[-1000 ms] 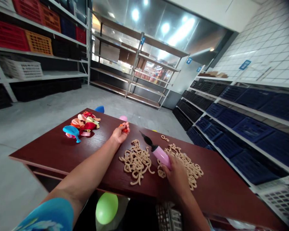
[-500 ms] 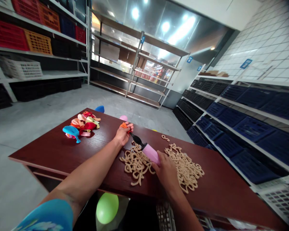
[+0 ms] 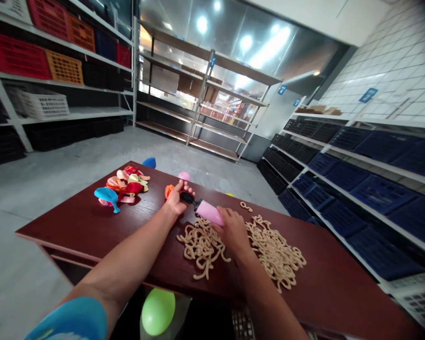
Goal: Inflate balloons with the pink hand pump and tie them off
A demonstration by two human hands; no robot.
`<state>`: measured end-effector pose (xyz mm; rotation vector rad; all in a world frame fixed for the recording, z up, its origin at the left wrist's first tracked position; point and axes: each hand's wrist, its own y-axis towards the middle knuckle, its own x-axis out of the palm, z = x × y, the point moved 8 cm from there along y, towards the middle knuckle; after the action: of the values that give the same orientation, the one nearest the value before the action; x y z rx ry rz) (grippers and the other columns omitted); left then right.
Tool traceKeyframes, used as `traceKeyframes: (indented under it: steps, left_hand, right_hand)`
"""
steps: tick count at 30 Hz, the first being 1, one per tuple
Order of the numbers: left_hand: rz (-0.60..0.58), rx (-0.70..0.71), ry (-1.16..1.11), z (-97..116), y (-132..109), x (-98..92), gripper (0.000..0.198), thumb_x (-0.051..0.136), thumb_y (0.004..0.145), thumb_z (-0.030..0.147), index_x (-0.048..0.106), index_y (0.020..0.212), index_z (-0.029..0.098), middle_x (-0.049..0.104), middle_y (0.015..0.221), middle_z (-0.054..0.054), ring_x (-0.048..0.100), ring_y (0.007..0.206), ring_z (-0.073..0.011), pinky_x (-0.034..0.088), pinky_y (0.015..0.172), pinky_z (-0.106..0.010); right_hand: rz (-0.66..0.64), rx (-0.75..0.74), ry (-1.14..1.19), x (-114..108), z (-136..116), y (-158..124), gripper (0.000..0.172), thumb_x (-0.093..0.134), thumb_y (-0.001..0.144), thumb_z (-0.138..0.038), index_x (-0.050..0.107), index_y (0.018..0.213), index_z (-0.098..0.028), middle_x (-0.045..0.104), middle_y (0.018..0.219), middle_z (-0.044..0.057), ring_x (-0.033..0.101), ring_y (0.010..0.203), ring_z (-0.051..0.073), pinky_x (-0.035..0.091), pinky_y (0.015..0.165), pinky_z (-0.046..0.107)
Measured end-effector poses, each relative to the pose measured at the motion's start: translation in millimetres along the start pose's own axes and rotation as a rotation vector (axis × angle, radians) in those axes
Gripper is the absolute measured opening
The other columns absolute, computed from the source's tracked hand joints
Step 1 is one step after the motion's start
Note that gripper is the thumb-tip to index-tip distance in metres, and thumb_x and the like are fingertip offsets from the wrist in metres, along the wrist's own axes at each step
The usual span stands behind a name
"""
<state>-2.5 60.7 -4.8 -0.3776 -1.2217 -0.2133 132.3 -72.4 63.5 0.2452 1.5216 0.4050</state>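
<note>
A hand pump with a pink barrel (image 3: 209, 212) and a black front end is held out over the table. My right hand (image 3: 232, 229) is wrapped round the rear of its barrel. My left hand (image 3: 178, 200) is partly curled, palm up, about the pump's black end, with an orange balloon (image 3: 169, 191) showing beside the thumb. The exact grip on the balloon's neck is hidden. Beneath the pump lies a pile of beige curly strands (image 3: 202, 245), and a larger pile of the same strands (image 3: 276, 252) is right of my right hand.
Limp balloons (image 3: 132, 186) lie heaped on the dark red table (image 3: 71, 219), a blue one (image 3: 106, 194) nearest me. A green inflated balloon (image 3: 158, 311) is below the front edge, a pink one (image 3: 183, 175) beyond the far edge. Shelves with crates (image 3: 375, 193) stand on both sides.
My right hand and the pump barrel have moved left and up, closer to my left hand. My left hand has shifted slightly left, and the orange balloon now shows left of the thumb.
</note>
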Motion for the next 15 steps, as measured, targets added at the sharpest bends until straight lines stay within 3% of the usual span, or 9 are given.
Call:
traceKeyframes:
  steps: [3,6,11,15]
  left_hand:
    - [0.074,0.074,-0.011,13,1,-5.7,0.041,0.044,0.085,0.043,0.034,0.054,0.019,0.032,0.044,0.004,0.043,0.043,-0.0096,0.045,0.052,-0.027]
    - [0.079,0.176,0.056,24,-2,-4.8,0.048,0.041,0.083,0.050,0.021,0.052,0.019,0.025,0.044,0.005,0.038,0.042,-0.0095,0.042,0.049,-0.026]
    - [-0.026,0.253,0.128,29,-13,8.3,0.052,0.039,0.083,0.053,0.014,0.052,0.019,0.019,0.045,0.005,0.031,0.039,-0.0083,0.035,0.042,-0.024]
    - [-0.044,0.337,0.199,32,-24,30.4,0.054,0.042,0.080,0.057,0.015,0.052,0.019,0.018,0.044,0.005,0.029,0.038,-0.0079,0.032,0.039,-0.023]
  right_hand:
    - [-0.030,-0.026,0.059,12,0,14,0.047,0.061,0.076,-0.043,0.050,0.119,-0.027,0.059,0.104,0.008,0.055,0.089,0.022,0.039,0.073,0.032]
    - [-0.017,-0.026,0.130,27,3,18,0.052,0.060,0.076,-0.047,0.047,0.123,-0.029,0.060,0.105,0.006,0.056,0.089,0.022,0.041,0.073,0.032]
    - [0.084,-0.024,0.241,37,8,13,0.066,0.062,0.072,-0.052,0.043,0.127,-0.021,0.058,0.111,0.010,0.053,0.098,0.023,0.041,0.083,0.033]
    - [0.064,-0.026,0.286,39,12,12,0.071,0.062,0.069,-0.055,0.042,0.127,-0.020,0.057,0.111,0.011,0.051,0.102,0.024,0.040,0.085,0.035]
